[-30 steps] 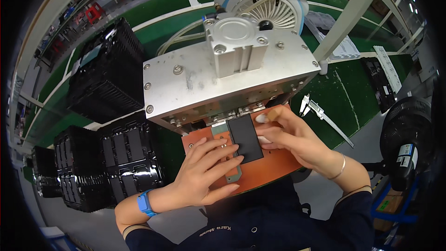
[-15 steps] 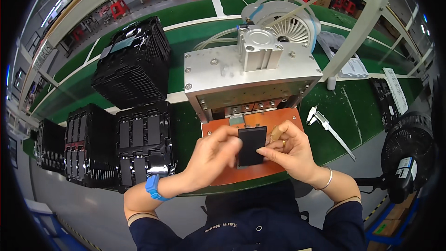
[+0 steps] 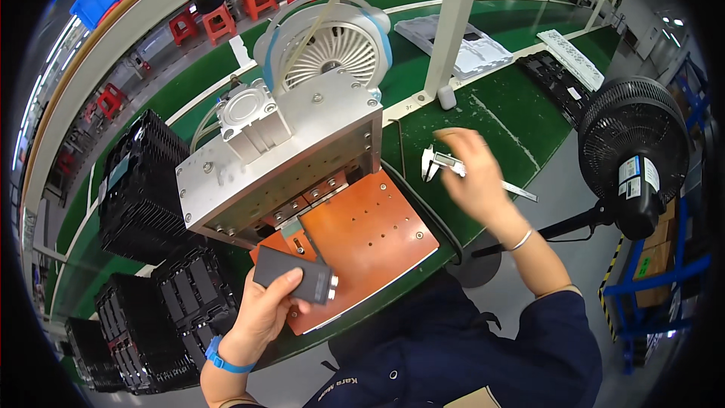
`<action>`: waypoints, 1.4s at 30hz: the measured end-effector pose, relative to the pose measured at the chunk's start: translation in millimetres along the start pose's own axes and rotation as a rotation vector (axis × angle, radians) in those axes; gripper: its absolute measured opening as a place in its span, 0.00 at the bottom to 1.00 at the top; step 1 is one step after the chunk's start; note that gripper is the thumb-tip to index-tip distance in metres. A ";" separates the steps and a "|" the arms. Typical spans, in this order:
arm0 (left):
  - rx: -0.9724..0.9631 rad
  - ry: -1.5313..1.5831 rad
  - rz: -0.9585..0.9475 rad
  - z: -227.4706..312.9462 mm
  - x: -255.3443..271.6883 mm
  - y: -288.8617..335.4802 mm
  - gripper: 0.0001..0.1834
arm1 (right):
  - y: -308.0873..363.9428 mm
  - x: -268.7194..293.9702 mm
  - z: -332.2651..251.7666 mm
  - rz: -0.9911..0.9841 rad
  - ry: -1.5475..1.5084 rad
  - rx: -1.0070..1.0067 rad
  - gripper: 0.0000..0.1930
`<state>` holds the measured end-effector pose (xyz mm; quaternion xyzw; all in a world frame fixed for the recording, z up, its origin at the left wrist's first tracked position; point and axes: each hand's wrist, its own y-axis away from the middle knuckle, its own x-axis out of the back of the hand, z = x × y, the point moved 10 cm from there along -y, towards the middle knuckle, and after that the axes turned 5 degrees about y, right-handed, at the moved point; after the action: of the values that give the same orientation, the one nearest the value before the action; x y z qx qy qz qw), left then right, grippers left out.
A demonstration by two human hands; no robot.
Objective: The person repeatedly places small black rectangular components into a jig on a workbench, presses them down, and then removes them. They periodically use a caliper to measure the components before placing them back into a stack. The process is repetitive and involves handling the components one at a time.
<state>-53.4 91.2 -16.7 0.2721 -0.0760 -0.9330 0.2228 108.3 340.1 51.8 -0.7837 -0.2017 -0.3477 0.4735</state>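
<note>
My left hand (image 3: 263, 308) grips a flat black battery pack (image 3: 278, 264), thumb across its face. Two small shiny metal tabs stick out at the pack's right end. It is held above the near left part of an orange base plate (image 3: 370, 238) belonging to a metal press (image 3: 302, 136). Over at the right, my right hand (image 3: 479, 185) reaches over a digital caliper (image 3: 447, 161) lying on the green bench. The fingers are apart, with the caliper's display showing between them; part of its beam is hidden under the hand.
Stacks of black trays (image 3: 143, 189) stand at the left, the nearer ones (image 3: 200, 287) with black packs in them. Behind the press is a white fan (image 3: 328, 57). A pale post (image 3: 453, 30) rises beyond the caliper. A black fan (image 3: 634, 143) stands at the bench's right edge.
The view has turned to the right. My right hand has let go of the black battery pack and moved over to the caliper. The pack is now tilted in my left hand alone.
</note>
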 end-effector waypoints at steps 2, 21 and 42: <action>-0.036 -0.045 0.083 7.8 -3.9 -10.3 0.16 | 32.2 -13.6 86.4 -0.179 0.186 -0.181 0.24; -0.049 -0.012 0.154 -3.7 -5.4 -23.6 0.11 | 34.8 28.3 15.7 -0.020 -0.491 -0.238 0.25; -0.026 0.005 0.084 -4.7 -5.8 -24.9 0.10 | 6.9 9.1 -67.1 -0.053 -0.365 0.109 0.22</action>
<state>-55.8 115.9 -24.5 0.2680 -0.0744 -0.9231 0.2654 95.2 277.5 75.1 -0.8014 -0.3235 -0.2007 0.4614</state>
